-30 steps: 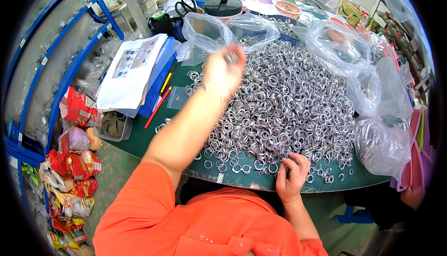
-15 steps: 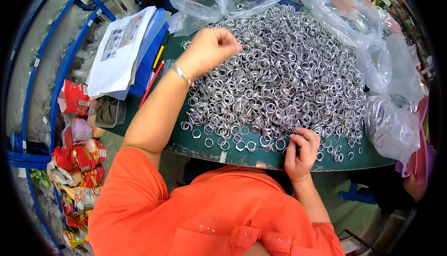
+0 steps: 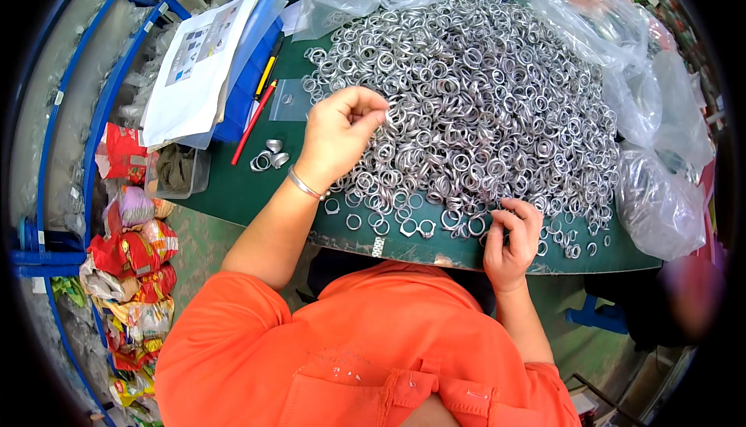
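Note:
A big heap of silver metal rings (image 3: 482, 108) covers the middle of the green table. My left hand (image 3: 342, 128) is over the heap's left side, thumb and forefinger pinched together; whatever is between the fingertips is too small to make out. On that wrist sits a silver bangle (image 3: 308, 184). At the heap's near edge rests my right hand (image 3: 513, 244), its fingers curled in towards the thumb beside the rings, and what they hold, if anything, is hidden. Several loose rings (image 3: 409, 227) lie along the near table edge between my hands.
Left of the heap are a small clear bag (image 3: 289, 102) with a ring, a few chunky rings (image 3: 269, 156), a red pencil (image 3: 254, 122) and papers (image 3: 198, 66) on a blue folder. Clear plastic bags (image 3: 660, 202) border the right side. A blue rack (image 3: 97, 143) stands far left.
My left hand has come nearer to me, down the heap's left side, uncovering the small clear bag and the chunky rings. The right hand stays at the near edge, fingers still curled.

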`<action>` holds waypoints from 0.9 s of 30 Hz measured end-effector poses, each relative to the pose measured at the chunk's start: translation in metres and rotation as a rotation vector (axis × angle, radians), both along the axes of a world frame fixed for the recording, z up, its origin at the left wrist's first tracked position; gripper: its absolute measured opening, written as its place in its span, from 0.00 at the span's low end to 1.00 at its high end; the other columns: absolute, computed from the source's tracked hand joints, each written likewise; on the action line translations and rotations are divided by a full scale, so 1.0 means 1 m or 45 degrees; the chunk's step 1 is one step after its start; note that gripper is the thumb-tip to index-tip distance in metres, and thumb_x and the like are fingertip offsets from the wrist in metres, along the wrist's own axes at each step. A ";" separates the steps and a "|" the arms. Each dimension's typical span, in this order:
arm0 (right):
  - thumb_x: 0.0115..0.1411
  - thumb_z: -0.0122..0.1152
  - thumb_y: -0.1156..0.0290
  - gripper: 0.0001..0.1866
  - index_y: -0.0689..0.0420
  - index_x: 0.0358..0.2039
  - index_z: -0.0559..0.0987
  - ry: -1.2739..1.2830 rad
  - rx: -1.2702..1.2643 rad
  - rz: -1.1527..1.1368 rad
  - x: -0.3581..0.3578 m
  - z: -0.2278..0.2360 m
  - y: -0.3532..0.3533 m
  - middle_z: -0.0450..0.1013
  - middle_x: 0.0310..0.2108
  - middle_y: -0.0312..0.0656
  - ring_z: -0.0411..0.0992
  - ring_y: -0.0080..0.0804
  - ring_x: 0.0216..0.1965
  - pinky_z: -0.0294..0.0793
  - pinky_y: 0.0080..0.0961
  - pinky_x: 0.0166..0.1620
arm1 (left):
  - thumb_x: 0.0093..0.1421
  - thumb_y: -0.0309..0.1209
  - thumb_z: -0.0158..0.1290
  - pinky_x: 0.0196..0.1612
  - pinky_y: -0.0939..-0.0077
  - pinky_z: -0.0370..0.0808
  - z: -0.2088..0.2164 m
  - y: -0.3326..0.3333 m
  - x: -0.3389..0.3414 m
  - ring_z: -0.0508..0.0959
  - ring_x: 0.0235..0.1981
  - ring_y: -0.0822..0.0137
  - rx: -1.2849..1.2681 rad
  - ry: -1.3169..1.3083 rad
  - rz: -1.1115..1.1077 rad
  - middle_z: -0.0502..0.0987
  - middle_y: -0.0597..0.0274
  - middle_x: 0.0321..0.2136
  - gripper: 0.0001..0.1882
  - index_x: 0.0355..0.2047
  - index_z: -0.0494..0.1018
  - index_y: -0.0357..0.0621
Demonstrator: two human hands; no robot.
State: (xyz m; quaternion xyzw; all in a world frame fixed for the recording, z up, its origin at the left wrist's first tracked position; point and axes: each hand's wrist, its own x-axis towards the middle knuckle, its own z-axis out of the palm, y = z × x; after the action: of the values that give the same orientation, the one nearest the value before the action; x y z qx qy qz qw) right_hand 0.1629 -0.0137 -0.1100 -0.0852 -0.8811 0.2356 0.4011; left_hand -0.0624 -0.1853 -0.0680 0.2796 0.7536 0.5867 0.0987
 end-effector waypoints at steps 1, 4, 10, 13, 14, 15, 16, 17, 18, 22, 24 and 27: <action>0.40 0.56 0.86 0.11 0.61 0.27 0.75 -0.004 -0.010 -0.003 0.001 -0.001 0.000 0.71 0.36 0.46 0.68 0.43 0.37 0.67 0.32 0.42 | 0.54 0.20 0.55 0.32 0.85 0.72 0.003 -0.001 0.001 0.75 0.27 0.77 0.170 -0.197 0.009 0.77 0.64 0.28 0.06 0.34 0.74 0.37; 0.40 0.56 0.86 0.12 0.61 0.27 0.75 -0.006 -0.014 0.002 0.001 -0.002 0.000 0.71 0.36 0.46 0.68 0.43 0.37 0.66 0.32 0.42 | 0.56 0.23 0.54 0.33 0.83 0.75 0.004 -0.009 -0.003 0.78 0.29 0.73 0.423 -0.572 -0.034 0.78 0.59 0.30 0.09 0.38 0.72 0.36; 0.40 0.56 0.86 0.12 0.60 0.29 0.75 0.023 0.006 0.008 0.002 0.000 -0.002 0.71 0.35 0.45 0.68 0.42 0.36 0.67 0.32 0.41 | 0.56 0.23 0.54 0.33 0.80 0.78 0.004 -0.018 0.000 0.80 0.30 0.70 0.539 -0.901 -0.096 0.78 0.55 0.33 0.10 0.39 0.72 0.36; 0.41 0.57 0.85 0.14 0.59 0.31 0.76 0.087 -0.037 0.039 0.002 0.008 -0.007 0.71 0.34 0.45 0.68 0.41 0.34 0.66 0.32 0.39 | 0.55 0.21 0.54 0.31 0.80 0.77 0.014 -0.009 0.018 0.80 0.29 0.67 0.438 -0.844 -0.053 0.78 0.53 0.32 0.10 0.38 0.72 0.34; 0.41 0.59 0.85 0.15 0.58 0.33 0.76 0.109 -0.058 0.133 -0.002 0.017 -0.013 0.70 0.33 0.44 0.68 0.40 0.32 0.66 0.32 0.37 | 0.55 0.21 0.54 0.30 0.79 0.77 0.015 -0.004 0.030 0.80 0.29 0.66 0.379 -0.821 -0.059 0.78 0.53 0.32 0.09 0.38 0.72 0.33; 0.42 0.63 0.82 0.16 0.58 0.35 0.77 0.083 -0.087 0.200 -0.007 0.022 -0.021 0.69 0.33 0.44 0.67 0.39 0.32 0.67 0.31 0.37 | 0.55 0.21 0.54 0.30 0.80 0.76 0.010 -0.002 0.043 0.80 0.29 0.66 0.322 -0.769 -0.116 0.78 0.52 0.32 0.09 0.37 0.71 0.32; 0.42 0.67 0.78 0.18 0.58 0.37 0.77 0.114 -0.193 0.314 -0.016 0.028 -0.030 0.68 0.33 0.43 0.67 0.37 0.33 0.67 0.30 0.36 | 0.55 0.19 0.54 0.31 0.80 0.77 0.010 0.000 0.059 0.80 0.29 0.66 0.249 -0.785 -0.158 0.78 0.52 0.32 0.08 0.36 0.71 0.32; 0.43 0.68 0.76 0.18 0.58 0.38 0.77 0.173 -0.196 0.441 -0.026 0.033 -0.036 0.69 0.34 0.43 0.67 0.38 0.34 0.68 0.29 0.37 | 0.55 0.18 0.52 0.32 0.80 0.76 0.005 0.001 0.074 0.79 0.30 0.68 0.249 -0.754 -0.238 0.78 0.54 0.32 0.07 0.36 0.71 0.33; 0.44 0.65 0.77 0.16 0.59 0.36 0.76 0.169 -0.163 0.557 -0.033 0.032 -0.035 0.69 0.34 0.43 0.68 0.39 0.33 0.69 0.30 0.36 | 0.56 0.17 0.51 0.33 0.81 0.77 -0.003 0.001 0.090 0.78 0.31 0.70 0.259 -0.599 -0.279 0.77 0.57 0.31 0.06 0.35 0.72 0.33; 0.46 0.61 0.83 0.13 0.61 0.35 0.76 0.171 -0.197 0.475 -0.017 0.022 -0.022 0.71 0.33 0.44 0.70 0.40 0.31 0.71 0.29 0.34 | 0.58 0.16 0.47 0.35 0.83 0.74 -0.006 0.005 0.103 0.77 0.32 0.72 0.194 -0.654 -0.443 0.76 0.57 0.33 0.07 0.37 0.72 0.31; 0.46 0.59 0.85 0.12 0.62 0.33 0.77 0.158 -0.204 0.343 -0.003 0.017 -0.013 0.73 0.31 0.44 0.72 0.39 0.30 0.72 0.28 0.34 | 0.57 0.16 0.47 0.36 0.82 0.74 -0.005 0.003 0.112 0.77 0.32 0.71 0.177 -0.446 -0.422 0.77 0.56 0.33 0.07 0.36 0.72 0.32; 0.46 0.54 0.85 0.09 0.62 0.29 0.75 0.055 -0.163 -0.022 0.041 0.022 0.032 0.73 0.30 0.46 0.72 0.41 0.34 0.73 0.30 0.38 | 0.56 0.14 0.48 0.38 0.80 0.73 -0.011 -0.004 0.108 0.76 0.35 0.69 0.117 0.116 -0.375 0.76 0.53 0.35 0.08 0.35 0.72 0.32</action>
State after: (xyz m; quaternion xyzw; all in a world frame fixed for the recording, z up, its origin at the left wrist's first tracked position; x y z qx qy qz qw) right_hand 0.2035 0.0187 -0.0882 -0.1129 -0.8546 0.2898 0.4160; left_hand 0.0453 -0.1892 -0.0791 0.4177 0.6804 0.5865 0.1363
